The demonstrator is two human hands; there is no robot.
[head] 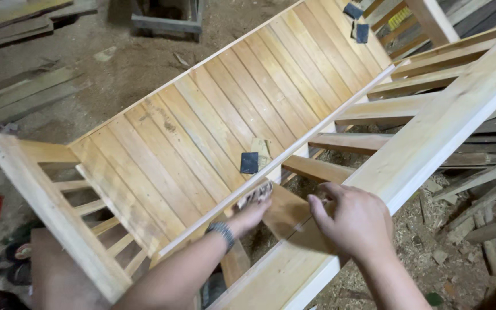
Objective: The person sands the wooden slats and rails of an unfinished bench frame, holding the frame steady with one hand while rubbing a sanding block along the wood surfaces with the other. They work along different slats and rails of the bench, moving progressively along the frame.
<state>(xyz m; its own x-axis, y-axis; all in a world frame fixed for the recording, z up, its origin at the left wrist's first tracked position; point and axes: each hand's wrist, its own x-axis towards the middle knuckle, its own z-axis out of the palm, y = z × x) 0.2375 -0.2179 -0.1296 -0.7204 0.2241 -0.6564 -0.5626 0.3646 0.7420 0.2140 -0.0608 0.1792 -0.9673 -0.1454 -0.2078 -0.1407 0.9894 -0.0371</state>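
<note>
Pretty clearly a woodworking shop I'm looking down into here. The dirt floor (144, 63) is covered in sawdust, and there's a heap of offcuts and wood chips (466, 229) off to one side. Rough planks (18, 97) lie stacked on the ground, and a half-built slatted wooden frame (231, 115) of pale, unfinished timber fills most of the view. A few dark squares of sandpaper (249, 162) sit on its boards.

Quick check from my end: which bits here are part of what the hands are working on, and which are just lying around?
In hand:
left hand pressing sandpaper piece on a cross slat
right hand on the frame rail
slatted panel

Lying about:
dark sandpaper squares
loose planks
wood scraps
</note>
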